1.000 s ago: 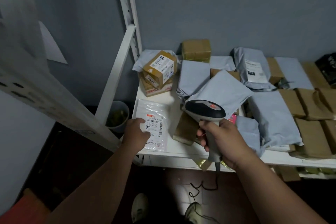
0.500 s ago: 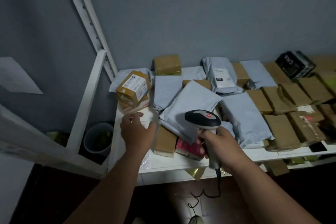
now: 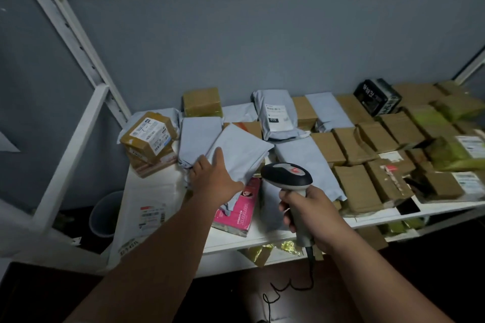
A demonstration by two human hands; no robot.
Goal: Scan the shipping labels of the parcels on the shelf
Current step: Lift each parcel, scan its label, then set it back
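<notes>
The left hand (image 3: 214, 181) lies open with straight fingers on a grey mailer (image 3: 241, 154) on the shelf (image 3: 262, 236). At its four o'clock, the right hand (image 3: 312, 215) grips the barcode scanner (image 3: 287, 174).

Grey bin (image 3: 105, 213) (floor, left), blue-grey wall (image 3: 262, 42)

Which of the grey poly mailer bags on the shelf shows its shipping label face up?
The grey plastic mailer at the back, with a white label marked 010; the other grey mailers show blank sides.
</notes>
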